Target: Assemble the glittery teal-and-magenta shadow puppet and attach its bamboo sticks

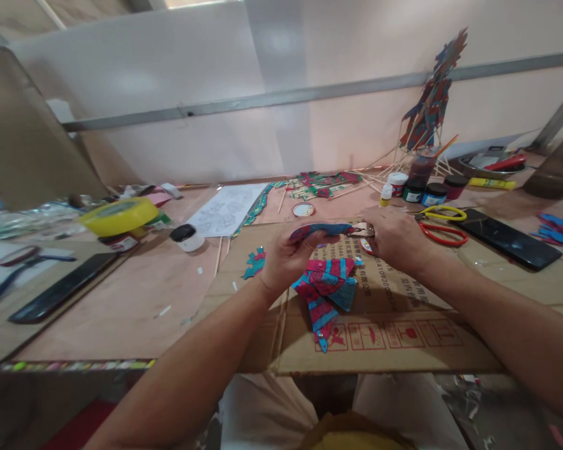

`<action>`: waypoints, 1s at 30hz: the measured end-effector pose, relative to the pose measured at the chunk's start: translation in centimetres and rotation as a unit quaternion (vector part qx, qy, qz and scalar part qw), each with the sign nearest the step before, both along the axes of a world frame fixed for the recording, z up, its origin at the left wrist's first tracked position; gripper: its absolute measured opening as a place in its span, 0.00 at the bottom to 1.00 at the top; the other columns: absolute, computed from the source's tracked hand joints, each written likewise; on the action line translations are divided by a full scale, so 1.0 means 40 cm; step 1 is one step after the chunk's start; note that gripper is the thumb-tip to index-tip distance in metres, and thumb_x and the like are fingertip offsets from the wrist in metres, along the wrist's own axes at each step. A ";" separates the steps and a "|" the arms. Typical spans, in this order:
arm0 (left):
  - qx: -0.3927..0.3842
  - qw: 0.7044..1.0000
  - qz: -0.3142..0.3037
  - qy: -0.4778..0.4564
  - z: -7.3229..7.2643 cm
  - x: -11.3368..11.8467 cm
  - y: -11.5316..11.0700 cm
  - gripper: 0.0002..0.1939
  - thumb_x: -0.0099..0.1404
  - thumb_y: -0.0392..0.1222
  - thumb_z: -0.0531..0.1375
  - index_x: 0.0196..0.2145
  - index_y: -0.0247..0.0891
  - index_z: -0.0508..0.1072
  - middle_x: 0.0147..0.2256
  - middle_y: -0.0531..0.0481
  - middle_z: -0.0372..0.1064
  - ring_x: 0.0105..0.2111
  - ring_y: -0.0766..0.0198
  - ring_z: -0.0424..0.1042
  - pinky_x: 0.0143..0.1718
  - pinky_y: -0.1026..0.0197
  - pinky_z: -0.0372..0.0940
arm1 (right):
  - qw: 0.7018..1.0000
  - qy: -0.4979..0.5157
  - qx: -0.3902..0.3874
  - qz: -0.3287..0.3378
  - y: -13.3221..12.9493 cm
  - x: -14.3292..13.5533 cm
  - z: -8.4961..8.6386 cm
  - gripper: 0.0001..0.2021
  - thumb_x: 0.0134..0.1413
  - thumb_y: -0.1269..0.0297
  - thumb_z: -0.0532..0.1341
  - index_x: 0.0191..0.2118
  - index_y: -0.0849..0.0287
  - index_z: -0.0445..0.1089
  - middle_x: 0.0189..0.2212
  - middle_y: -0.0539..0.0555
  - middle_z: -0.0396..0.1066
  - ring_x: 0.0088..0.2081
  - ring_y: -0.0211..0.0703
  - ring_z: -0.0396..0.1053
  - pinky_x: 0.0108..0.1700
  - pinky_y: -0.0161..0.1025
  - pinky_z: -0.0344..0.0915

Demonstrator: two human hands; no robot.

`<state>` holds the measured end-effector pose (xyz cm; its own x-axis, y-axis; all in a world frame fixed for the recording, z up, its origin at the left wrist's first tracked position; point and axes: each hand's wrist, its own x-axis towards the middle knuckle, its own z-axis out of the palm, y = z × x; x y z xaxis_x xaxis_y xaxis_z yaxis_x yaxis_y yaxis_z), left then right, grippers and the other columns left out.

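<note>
My left hand [286, 259] is closed on a blue and red painted piece [326, 231], held above the cardboard. My right hand [391, 234] is closed round a metal hand tool [363, 230], whose end meets the piece's right edge. Beneath my hands, joined pink and blue striped pieces [326, 290] lie on the cardboard sheet [394, 337]. A small teal piece [254, 262] rests left of my left hand. Scissors with red and yellow handles [443, 234] lie just right of my right hand.
Two black phones [507, 237] [63, 287] lie at right and left. Yellow tape [119, 215] and a black-lidded jar [186, 237] stand at left. Paint jars [434, 194], sticks and a cup [422, 167] fill the back right. A printed sheet [229, 209] lies behind my left hand.
</note>
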<state>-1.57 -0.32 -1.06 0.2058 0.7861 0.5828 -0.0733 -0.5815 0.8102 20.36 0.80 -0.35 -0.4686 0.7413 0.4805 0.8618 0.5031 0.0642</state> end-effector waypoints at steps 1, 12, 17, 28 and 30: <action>-0.013 1.000 -0.003 -0.008 0.000 -0.001 0.003 0.10 0.63 0.47 0.63 0.34 0.37 0.78 0.33 0.47 0.76 0.37 0.58 0.78 0.40 0.57 0.76 | 1.000 -0.002 -0.018 0.002 -0.001 -0.001 0.002 0.10 0.54 0.73 0.53 0.36 0.64 0.71 0.34 0.62 0.73 0.37 0.50 0.68 0.39 0.42 0.59; -0.060 0.996 -0.064 -0.034 0.007 -0.008 0.027 0.14 0.57 0.49 0.67 0.31 0.34 0.76 0.33 0.45 0.75 0.34 0.54 0.79 0.38 0.51 0.77 | 0.994 -0.012 -0.096 -0.050 -0.014 -0.019 0.007 0.14 0.53 0.70 0.56 0.44 0.65 0.72 0.41 0.63 0.74 0.41 0.52 0.69 0.39 0.40 0.59; -0.058 0.997 -0.055 -0.024 0.009 -0.013 0.034 0.14 0.57 0.48 0.67 0.32 0.33 0.76 0.32 0.46 0.75 0.33 0.56 0.78 0.37 0.54 0.78 | 0.995 -0.018 -0.089 -0.052 -0.018 -0.022 0.009 0.12 0.54 0.70 0.55 0.41 0.64 0.72 0.37 0.62 0.74 0.38 0.50 0.69 0.37 0.40 0.57; -0.088 0.992 -0.091 0.008 -0.012 -0.003 0.065 0.10 0.55 0.42 0.69 0.32 0.36 0.75 0.33 0.47 0.76 0.33 0.61 0.77 0.38 0.59 0.73 | 0.996 -0.011 -0.028 -0.086 -0.003 -0.021 -0.020 0.10 0.55 0.75 0.52 0.40 0.61 0.67 0.37 0.59 0.71 0.42 0.50 0.65 0.42 0.43 0.52; -0.097 0.991 -0.096 0.015 -0.015 -0.006 0.065 0.10 0.55 0.43 0.69 0.32 0.35 0.74 0.32 0.48 0.76 0.31 0.63 0.76 0.37 0.60 0.72 | 0.994 -0.009 -0.034 -0.101 -0.009 -0.027 -0.024 0.11 0.54 0.77 0.51 0.40 0.61 0.67 0.38 0.59 0.70 0.43 0.51 0.64 0.42 0.44 0.51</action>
